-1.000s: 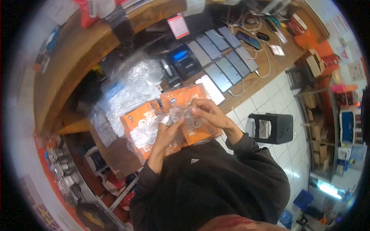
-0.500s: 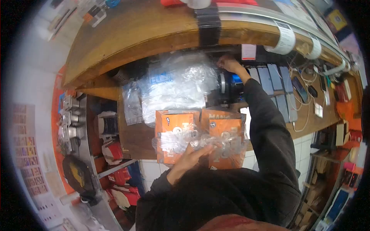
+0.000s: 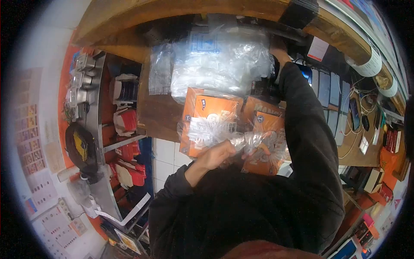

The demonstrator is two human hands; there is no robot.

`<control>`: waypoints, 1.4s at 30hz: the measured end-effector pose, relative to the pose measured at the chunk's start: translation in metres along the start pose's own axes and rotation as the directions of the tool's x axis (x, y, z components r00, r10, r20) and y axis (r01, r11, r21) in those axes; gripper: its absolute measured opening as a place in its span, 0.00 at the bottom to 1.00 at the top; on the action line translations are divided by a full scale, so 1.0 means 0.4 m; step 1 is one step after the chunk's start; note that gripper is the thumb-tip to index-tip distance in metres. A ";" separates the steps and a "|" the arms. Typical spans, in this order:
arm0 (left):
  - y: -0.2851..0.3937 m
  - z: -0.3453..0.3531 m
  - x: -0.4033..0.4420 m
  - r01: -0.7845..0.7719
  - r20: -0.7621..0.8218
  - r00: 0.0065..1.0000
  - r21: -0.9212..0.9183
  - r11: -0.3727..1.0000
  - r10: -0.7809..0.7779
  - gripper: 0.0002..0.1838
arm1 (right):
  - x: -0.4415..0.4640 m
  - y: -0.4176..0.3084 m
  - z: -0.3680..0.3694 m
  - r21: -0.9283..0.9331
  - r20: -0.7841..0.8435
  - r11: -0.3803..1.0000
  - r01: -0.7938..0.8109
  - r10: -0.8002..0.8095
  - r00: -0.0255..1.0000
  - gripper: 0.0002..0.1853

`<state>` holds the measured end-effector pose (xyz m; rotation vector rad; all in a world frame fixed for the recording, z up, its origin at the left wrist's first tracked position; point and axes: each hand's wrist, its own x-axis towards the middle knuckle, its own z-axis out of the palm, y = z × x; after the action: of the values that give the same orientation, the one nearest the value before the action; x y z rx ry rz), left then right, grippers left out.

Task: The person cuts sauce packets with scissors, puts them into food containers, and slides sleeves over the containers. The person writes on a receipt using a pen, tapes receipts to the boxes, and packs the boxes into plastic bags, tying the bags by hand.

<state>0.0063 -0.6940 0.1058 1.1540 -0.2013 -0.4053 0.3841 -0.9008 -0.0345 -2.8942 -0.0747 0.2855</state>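
My left hand (image 3: 217, 154) is closed around the gathered top of a clear plastic bag (image 3: 246, 140). Inside the plastic stand orange boxes, a left one (image 3: 215, 108) with a white printed label and a right one (image 3: 268, 123). My right hand (image 3: 280, 54) reaches to the back of the counter under the wooden shelf, beside dark equipment. Its fingers are in shadow and mostly hidden, so what they touch does not show. A pile of clear plastic bags (image 3: 215, 64) lies between the boxes and the shelf.
Several phones or tablets (image 3: 324, 88) lie in rows at the right, near tangled white cables (image 3: 351, 125). The wooden shelf (image 3: 172, 11) overhangs the counter's back. At left are a metal ledge (image 3: 101, 125), a black pan (image 3: 79, 146) and stacked red-and-white cartons (image 3: 125, 118).
My left hand has gone from lying loosely on the plastic to gripping its gathered top. My right hand stays at the back, now more hidden. The camera view has shifted and tilted.
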 end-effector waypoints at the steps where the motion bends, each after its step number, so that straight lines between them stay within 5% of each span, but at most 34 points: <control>1: 0.050 0.009 0.029 -0.029 0.023 0.999 -0.037 0.999 0.030 0.06 | 0.008 0.008 0.001 -0.097 0.069 0.995 0.022 -0.016 0.997 0.23; 2: 0.099 0.018 0.057 -0.056 0.046 0.997 -0.074 0.996 0.060 0.05 | 0.008 0.013 -0.004 -0.098 0.067 0.994 0.037 -0.031 0.997 0.23; 5: 0.128 0.004 0.060 0.288 0.155 0.919 0.361 0.887 -0.362 0.08 | -0.027 0.013 -0.015 -0.139 0.050 0.988 0.060 -0.053 0.997 0.23; 8: 0.025 -0.027 0.040 0.131 0.186 0.947 0.521 0.844 -0.262 0.14 | -0.070 0.017 -0.059 -0.398 -0.138 0.908 0.131 -0.200 0.970 0.14; 10: 0.091 0.005 0.074 0.276 0.235 0.924 0.135 0.952 -0.301 0.20 | -0.094 0.046 -0.061 -0.383 -0.258 0.913 0.143 -0.254 0.932 0.08; 13: 0.098 -0.004 0.070 0.282 0.262 0.905 0.221 0.934 -0.335 0.18 | -0.137 0.078 -0.102 0.048 -0.337 0.909 0.414 -0.375 0.864 0.06; 14: 0.101 -0.010 0.069 0.283 0.267 0.897 0.262 0.923 -0.351 0.18 | -0.151 0.083 -0.117 0.040 -0.351 0.913 0.407 -0.368 0.861 0.06; 16: 0.107 -0.020 0.074 0.276 0.275 0.885 0.342 0.898 -0.377 0.19 | -0.225 0.057 -0.180 0.582 -0.219 0.775 0.246 -0.142 0.965 0.05; 18: 0.101 -0.006 0.084 0.249 0.307 0.900 0.220 0.943 -0.309 0.20 | -0.280 0.073 -0.201 0.563 -0.276 0.770 0.302 -0.169 0.946 0.06; 20: 0.090 0.008 0.089 0.227 0.346 0.905 0.096 0.969 -0.247 0.22 | -0.409 0.044 -0.255 0.952 -0.199 0.210 0.224 -0.133 0.971 0.03; 24: 0.044 0.005 0.085 0.181 0.249 0.946 0.132 0.975 -0.210 0.24 | -0.675 -0.023 -0.316 0.998 -0.056 -0.049 0.045 -0.232 0.971 0.05; 26: 0.034 0.007 0.072 0.180 0.200 0.955 0.202 0.963 -0.221 0.23 | -0.803 -0.059 -0.300 0.999 -0.013 -0.052 0.002 -0.220 0.976 0.03; 33: 0.028 0.044 0.058 0.146 0.123 0.980 0.106 0.984 -0.159 0.20 | -0.987 -0.127 -0.197 0.996 -0.075 -0.023 0.081 0.191 0.979 0.07; 34: 0.031 0.049 0.055 0.099 0.115 0.985 0.255 0.962 -0.132 0.21 | -0.998 -0.140 -0.190 0.997 -0.065 -0.017 0.071 0.226 0.972 0.07; 35: 0.030 0.055 0.051 0.047 0.113 0.989 0.396 0.917 -0.100 0.21 | -1.003 -0.148 -0.190 0.985 -0.125 0.140 0.100 0.183 0.975 0.07; 39: 0.030 0.044 0.031 -0.072 0.179 0.984 0.478 0.876 -0.016 0.23 | -1.000 -0.132 -0.164 0.985 -0.156 0.087 0.146 0.128 0.979 0.08; 41: 0.041 0.059 0.021 -0.259 0.191 0.965 0.612 0.747 0.178 0.21 | -1.006 -0.127 -0.164 0.987 -0.140 0.095 0.129 0.121 0.983 0.07; 42: 0.040 0.053 0.008 -0.174 0.175 0.982 0.680 0.713 0.072 0.15 | -1.008 -0.126 -0.164 0.991 -0.101 0.103 0.090 0.108 0.989 0.07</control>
<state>0.0050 -0.7077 0.1287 1.8504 -0.5889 -0.2893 0.0005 -0.8958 0.1152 -1.4432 0.1337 0.0369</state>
